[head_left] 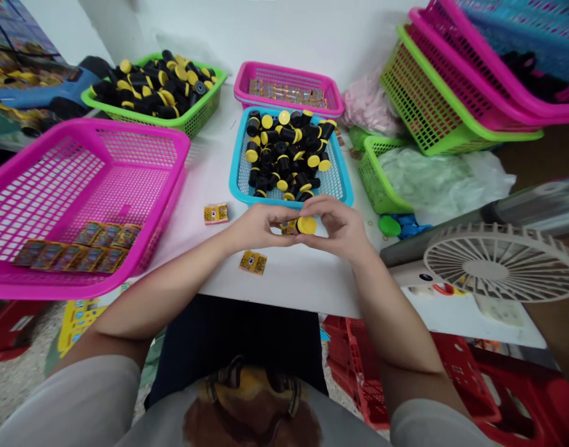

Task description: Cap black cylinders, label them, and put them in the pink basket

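My left hand [261, 225] and my right hand [339, 226] meet over the table's front part, in front of the blue basket [233, 180]. Between them is a small yellow-capped cylinder [307, 225] with a yellow printed piece [289, 228] at its left end. My left fingers pinch the printed end, while my right thumb and fingers curl round the cap. How the two pieces join is hidden by my fingers. A small stack of yellow printed cards [216, 214] lies left of my left hand, and another printed stack [253, 262] lies just below it.
Black cylinders with yellow caps [284, 162] fill the blue basket. A green basket [198, 115] behind holds more. The pink basket [168, 139] at left contains several printed packs [82, 249]. A beige fan [487, 268] juts in at right, below stacked baskets [433, 105].
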`<state>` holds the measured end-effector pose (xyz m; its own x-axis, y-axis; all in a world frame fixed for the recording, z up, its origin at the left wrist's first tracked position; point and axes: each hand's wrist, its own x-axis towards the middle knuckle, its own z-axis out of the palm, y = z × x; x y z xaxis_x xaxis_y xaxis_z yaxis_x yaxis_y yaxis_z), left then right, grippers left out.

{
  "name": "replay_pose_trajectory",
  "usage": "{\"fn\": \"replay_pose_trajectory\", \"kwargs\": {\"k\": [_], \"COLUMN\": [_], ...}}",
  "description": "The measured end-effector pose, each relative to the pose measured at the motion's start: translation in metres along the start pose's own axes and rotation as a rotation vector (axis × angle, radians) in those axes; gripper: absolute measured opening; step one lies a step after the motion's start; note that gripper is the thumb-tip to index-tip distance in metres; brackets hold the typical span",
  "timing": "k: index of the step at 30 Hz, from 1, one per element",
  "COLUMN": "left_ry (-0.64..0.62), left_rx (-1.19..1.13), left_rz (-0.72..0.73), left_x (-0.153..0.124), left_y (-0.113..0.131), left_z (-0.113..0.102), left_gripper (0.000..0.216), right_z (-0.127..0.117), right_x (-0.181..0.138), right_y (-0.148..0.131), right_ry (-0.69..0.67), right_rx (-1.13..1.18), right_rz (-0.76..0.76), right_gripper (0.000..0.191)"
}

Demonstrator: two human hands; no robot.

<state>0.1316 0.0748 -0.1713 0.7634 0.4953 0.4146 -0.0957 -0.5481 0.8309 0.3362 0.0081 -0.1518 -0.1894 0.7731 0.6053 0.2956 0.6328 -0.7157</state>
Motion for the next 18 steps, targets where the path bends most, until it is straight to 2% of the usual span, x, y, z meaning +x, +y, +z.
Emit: {"fn": "replay_pose_trajectory", "kwargs": {"k": [4,7,9,11,13,14,15,18], "left_ry": [0.124,0.236,0.280,0.323,0.366,0.377,0.382,0.359], "left_rx": [0.311,0.437,0.467,0.465,0.429,0.394,0.347,0.154], "left_rz": [0.096,0.234,0.271,0.239,0.150,0.093,0.033,-0.099], "left_x": [0.000,-0.001,-0.003,-0.004,-0.005,-0.005,-0.004,-0.002], "left_y": [-0.001,-0.007,-0.010,-0.009,-0.004,0.000,0.003,0.009], "left_z": [-0.001,0.002,0.005,0.007,0.008,0.007,0.006,0.002], "left_gripper": [0.032,0.030,0.031,0.033,0.035,0.036,0.037,0.038], "right_z": [0.007,0.011,0.010,0.006,0.002,0.001,0.001,0.009], "right_x": [0.000,-0.005,-0.009,-0.012,-0.013,-0.013,-0.013,-0.013], "right_y": [0.003,0.004,0.003,0.001,0.000,0.001,0.003,0.010], "right_ry": [0.117,0.226,0.272,0.312,0.321,0.297,0.250,0.087], "right_rx": [-0.067,-0.244,-0.397,-0.516,-0.571,-0.580,-0.582,-0.597], "right_rz": [0.092,0.162,0.144,0.028,-0.143,-0.225,-0.296,-0.388], "right_gripper": [0.038,0.036,0.042,0.048,0.035,0.023,0.021,0.060]}}
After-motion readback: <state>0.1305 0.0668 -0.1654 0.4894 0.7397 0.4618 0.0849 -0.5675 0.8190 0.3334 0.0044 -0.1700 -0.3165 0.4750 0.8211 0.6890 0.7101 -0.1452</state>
